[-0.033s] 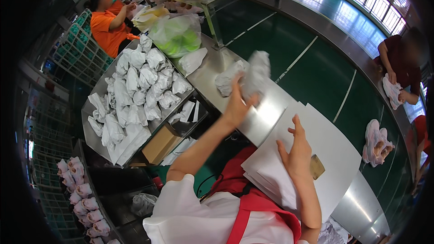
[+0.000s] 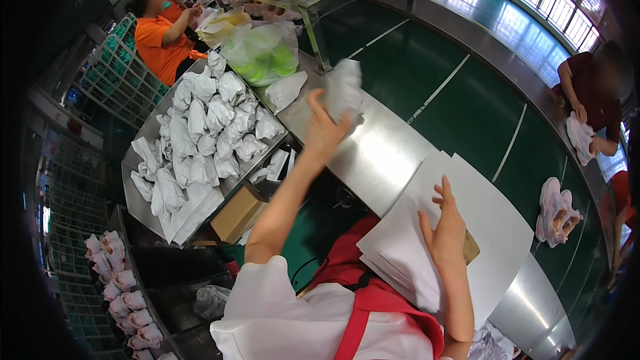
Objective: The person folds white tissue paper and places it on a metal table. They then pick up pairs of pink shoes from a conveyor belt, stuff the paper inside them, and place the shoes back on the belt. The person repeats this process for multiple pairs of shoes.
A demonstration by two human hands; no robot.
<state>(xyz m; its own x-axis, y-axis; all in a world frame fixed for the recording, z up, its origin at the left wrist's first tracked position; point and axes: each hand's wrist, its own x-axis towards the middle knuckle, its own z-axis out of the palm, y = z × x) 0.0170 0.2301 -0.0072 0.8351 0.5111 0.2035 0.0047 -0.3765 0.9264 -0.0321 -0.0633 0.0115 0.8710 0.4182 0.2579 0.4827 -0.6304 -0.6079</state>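
Observation:
A paper-wrapped bundle (image 2: 346, 85), white and blurred, is between the fingers and thumb of my left hand (image 2: 323, 133). It is over the metal bench top (image 2: 383, 160), and what is inside it does not show. Another white bundle (image 2: 287, 91) lies on the bench farther left. My right hand (image 2: 445, 237) is open with its fingers spread, above a stack of white paper sheets (image 2: 490, 210). A small tan block (image 2: 471, 248) rests on the stack, partly hidden by that hand.
At left, a metal tray (image 2: 139, 210) holds several wrapped bundles. Beyond it sits a clear bag of green items (image 2: 261, 53) by a metal rack (image 2: 316, 33). Pink shoes (image 2: 557, 212) stand at right, others (image 2: 127, 300) lower left. Co-workers in orange (image 2: 157, 40) and dark red (image 2: 593, 80) are nearby.
My left hand has moved left and slightly away with the wrapped bundle, which now covers the bundle lying behind it. My right hand has shifted slightly to the right over the paper.

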